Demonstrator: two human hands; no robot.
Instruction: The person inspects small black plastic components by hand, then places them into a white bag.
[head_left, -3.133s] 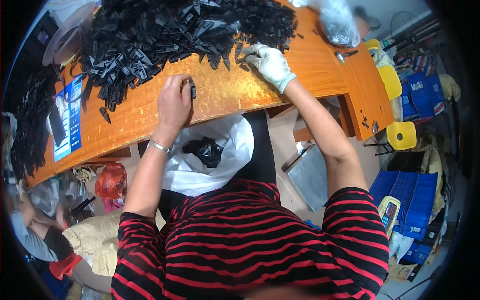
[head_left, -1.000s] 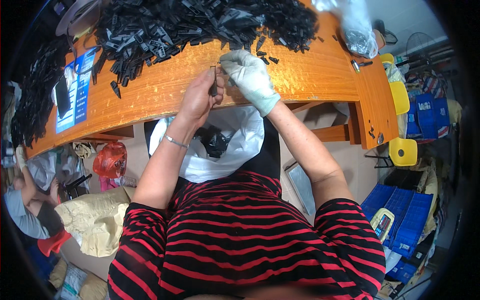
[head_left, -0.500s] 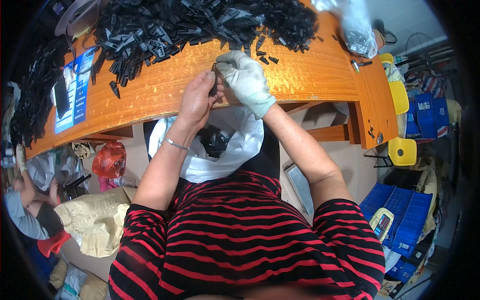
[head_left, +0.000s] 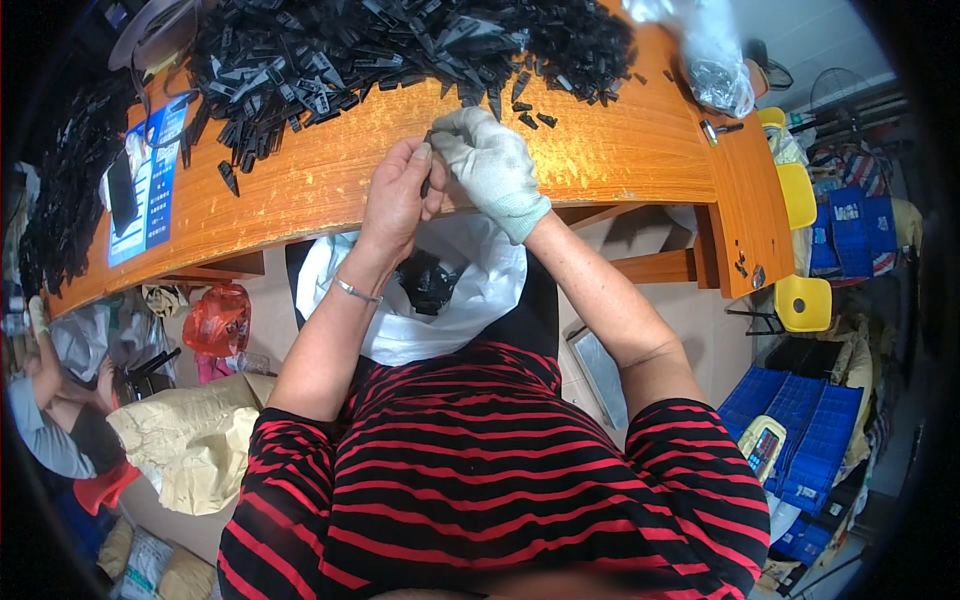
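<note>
My bare left hand [head_left: 402,190], with a bracelet at its wrist, pinches a small dark plastic piece [head_left: 427,183] between thumb and fingers. In a white knit glove, my right hand [head_left: 487,162] is closed at the far end of the same piece; its fingertips are partly hidden. Both hands meet over the table's near edge. Below them an open white sack [head_left: 490,300] sits at my lap, with black pieces [head_left: 428,283] inside. Beyond the hands a large heap of black wedge-shaped plastic pieces [head_left: 390,50] covers the far part of the wooden table [head_left: 590,165].
A blue printed sheet [head_left: 160,205] lies at the table's left, beside another black heap [head_left: 75,190]. A clear plastic bag [head_left: 715,80] rests at the right end. Yellow stools [head_left: 803,303] and blue crates [head_left: 790,420] stand at right. Another person [head_left: 55,420] sits at far left.
The gloved hand has shifted slightly down and curled more over the piece. Less of the piece now shows between my hands.
</note>
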